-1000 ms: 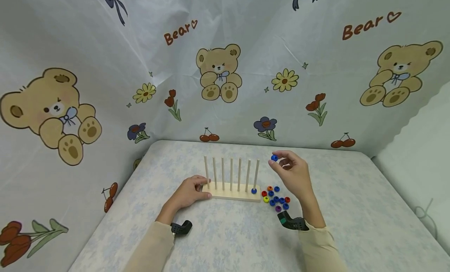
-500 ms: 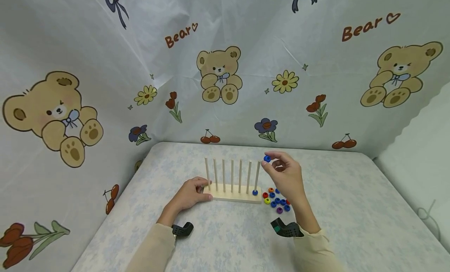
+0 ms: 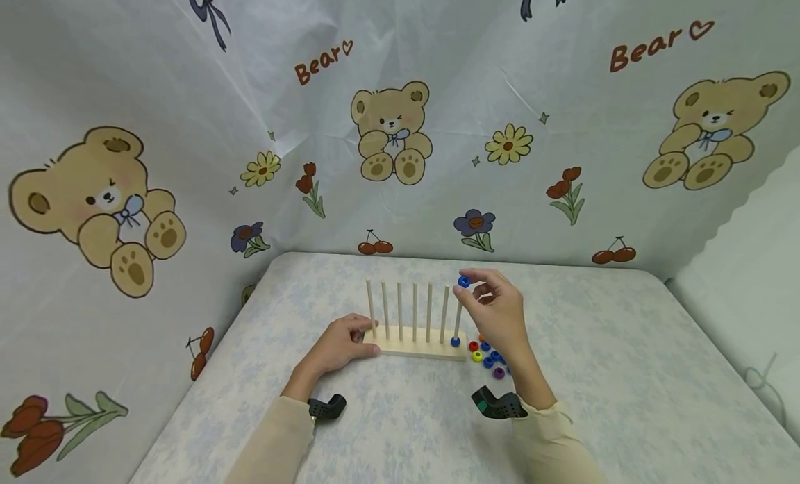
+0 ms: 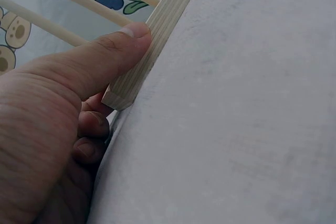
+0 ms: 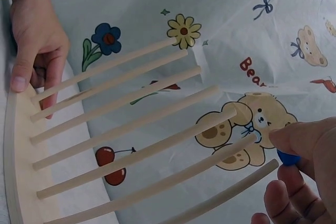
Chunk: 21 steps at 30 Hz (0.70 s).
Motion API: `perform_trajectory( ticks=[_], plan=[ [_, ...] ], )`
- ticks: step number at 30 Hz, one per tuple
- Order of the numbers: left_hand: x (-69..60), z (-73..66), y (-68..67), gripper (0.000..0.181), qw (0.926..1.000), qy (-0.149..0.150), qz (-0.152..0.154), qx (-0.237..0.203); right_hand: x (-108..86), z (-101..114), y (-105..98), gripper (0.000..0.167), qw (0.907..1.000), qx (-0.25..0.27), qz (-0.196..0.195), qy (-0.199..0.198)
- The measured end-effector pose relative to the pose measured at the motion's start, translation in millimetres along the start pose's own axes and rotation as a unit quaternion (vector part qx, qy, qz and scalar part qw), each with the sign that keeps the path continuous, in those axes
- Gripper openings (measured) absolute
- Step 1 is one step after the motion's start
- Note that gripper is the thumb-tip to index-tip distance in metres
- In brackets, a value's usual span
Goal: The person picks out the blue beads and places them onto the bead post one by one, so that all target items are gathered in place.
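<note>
A pale wooden base (image 3: pixel 415 344) bears a row of several upright pegs (image 5: pixel 131 100). My left hand (image 3: pixel 339 343) grips the base's left end, the thumb (image 4: pixel 123 45) along its near side. Thumb and forefinger of my right hand (image 3: pixel 498 310) pinch a blue bead (image 3: pixel 464 281) at the top of the rightmost peg (image 5: pixel 231 192). In the right wrist view the held bead (image 5: pixel 288 157) shows just beside the peg's tip, partly hidden by the fingers; I cannot tell whether it is on the tip. Another blue bead (image 3: pixel 455 341) sits at the foot of that peg.
Loose beads lie right of the base, among them a red bead (image 3: pixel 473 346), a yellow bead (image 3: pixel 477 357) and a purple bead (image 3: pixel 498 373); my right hand and wrist hide some. A patterned cloth (image 3: pixel 400 213) hangs behind the table (image 3: pixel 400 428).
My right hand has moved left with the blue bead, from right of the pegs to the top of the rightmost one. My left hand has stayed on the base.
</note>
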<state>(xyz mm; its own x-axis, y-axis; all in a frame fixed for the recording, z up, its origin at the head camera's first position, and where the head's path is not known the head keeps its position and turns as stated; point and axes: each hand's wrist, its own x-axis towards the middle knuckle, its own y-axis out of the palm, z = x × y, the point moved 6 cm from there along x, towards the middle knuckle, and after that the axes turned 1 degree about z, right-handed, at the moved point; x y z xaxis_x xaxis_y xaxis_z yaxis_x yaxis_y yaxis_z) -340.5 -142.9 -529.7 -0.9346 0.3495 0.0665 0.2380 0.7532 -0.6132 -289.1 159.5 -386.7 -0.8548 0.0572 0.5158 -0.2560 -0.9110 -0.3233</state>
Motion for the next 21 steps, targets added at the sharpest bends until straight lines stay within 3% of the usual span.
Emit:
perform_trajectory(
  ticks=[21],
  plan=[
    [-2.0,0.0,1.6,0.056,1.0000,-0.001,-0.001,0.009,-0.5,-11,2,0.024,0.9993,-0.031,0.016,0.010]
  ],
)
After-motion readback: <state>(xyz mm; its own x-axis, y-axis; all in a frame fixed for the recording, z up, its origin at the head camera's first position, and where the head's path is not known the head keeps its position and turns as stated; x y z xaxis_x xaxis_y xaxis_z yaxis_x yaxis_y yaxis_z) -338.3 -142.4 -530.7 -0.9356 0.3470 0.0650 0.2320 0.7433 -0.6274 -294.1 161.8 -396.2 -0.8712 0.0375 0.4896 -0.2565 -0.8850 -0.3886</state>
